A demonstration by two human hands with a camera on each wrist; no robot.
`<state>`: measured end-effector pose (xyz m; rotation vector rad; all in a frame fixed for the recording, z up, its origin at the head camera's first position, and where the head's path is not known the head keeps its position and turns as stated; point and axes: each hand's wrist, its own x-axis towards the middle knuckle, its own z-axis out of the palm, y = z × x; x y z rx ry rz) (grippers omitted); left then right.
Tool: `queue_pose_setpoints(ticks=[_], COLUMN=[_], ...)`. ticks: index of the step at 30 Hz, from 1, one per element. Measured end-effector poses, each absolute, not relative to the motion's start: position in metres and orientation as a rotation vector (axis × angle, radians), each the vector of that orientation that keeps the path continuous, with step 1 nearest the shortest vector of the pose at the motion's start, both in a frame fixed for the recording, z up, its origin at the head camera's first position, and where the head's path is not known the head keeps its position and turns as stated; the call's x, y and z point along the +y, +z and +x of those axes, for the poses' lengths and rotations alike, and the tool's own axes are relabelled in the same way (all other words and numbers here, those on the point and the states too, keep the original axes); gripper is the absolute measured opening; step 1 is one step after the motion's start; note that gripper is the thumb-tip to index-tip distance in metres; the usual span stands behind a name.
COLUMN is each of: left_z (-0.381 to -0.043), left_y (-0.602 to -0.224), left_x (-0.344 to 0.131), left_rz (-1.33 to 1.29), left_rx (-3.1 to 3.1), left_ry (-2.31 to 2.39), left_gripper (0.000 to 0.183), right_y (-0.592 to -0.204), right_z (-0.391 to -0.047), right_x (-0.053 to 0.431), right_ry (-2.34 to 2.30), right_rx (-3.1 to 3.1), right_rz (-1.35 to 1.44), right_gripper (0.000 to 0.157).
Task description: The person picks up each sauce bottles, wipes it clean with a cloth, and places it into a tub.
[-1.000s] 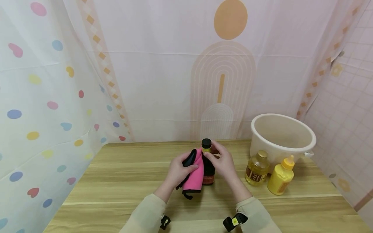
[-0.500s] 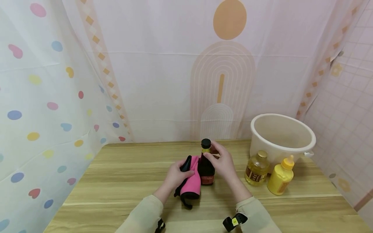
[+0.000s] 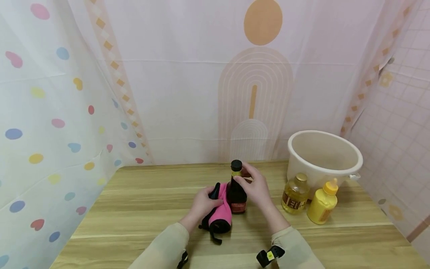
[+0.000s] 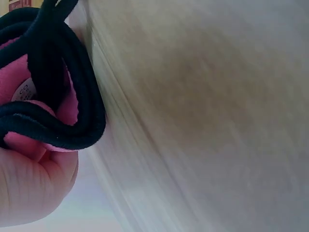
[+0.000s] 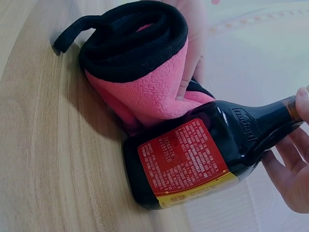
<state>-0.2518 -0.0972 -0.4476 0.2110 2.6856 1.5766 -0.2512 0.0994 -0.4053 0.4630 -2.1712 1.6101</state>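
The left hand (image 3: 203, 203) grips a folded pink cloth (image 3: 221, 212) with black edging, its thumb lying over the front of the bundle; below that hold, a narrow black strap (image 3: 215, 238) trails toward the tabletop (image 3: 134, 213). The right hand (image 3: 256, 186) holds a dark sauce bottle (image 3: 236, 192) by its slim neck, the thumb on one side and fingers on the other. The black cap (image 3: 236, 165) sits on just above this grip; the body stands upright below it, its base on the wood.

The cloth is between the left hand and the bottle, and in the right wrist view it appears to touch the bottle's side, leaving the red back label (image 5: 183, 157) uncovered. Beyond the right hand, well apart from its grip, a bottle of golden liquid (image 3: 295, 196) and a yellow squeeze bottle (image 3: 322, 205) stand before a white bucket (image 3: 297, 168).

The step in hand looks like wiping the sauce bottle's outside: one hand steadies, the other works the cloth. The next move probably calls for keeping the neck pinched firmly while the cloth presses flat along the glass, perhaps turning the bottle to reach its other faces. Pushing hard low down could slide the base.
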Motion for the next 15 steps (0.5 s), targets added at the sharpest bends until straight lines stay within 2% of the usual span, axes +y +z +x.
queue_pose_setpoints(ticks=[15], left_z=[-0.2558], left_y=[-0.4433], left_x=[-0.1017], left_rz=[0.363], left_rx=[2.884], left_ry=[1.330], left_gripper=[0.033], right_y=[-0.4056], right_z=[-0.2502], right_x=[0.0988], right_ry=[1.648], right_rx=[-2.161], right_rz=[0.467], right_gripper=[0.039])
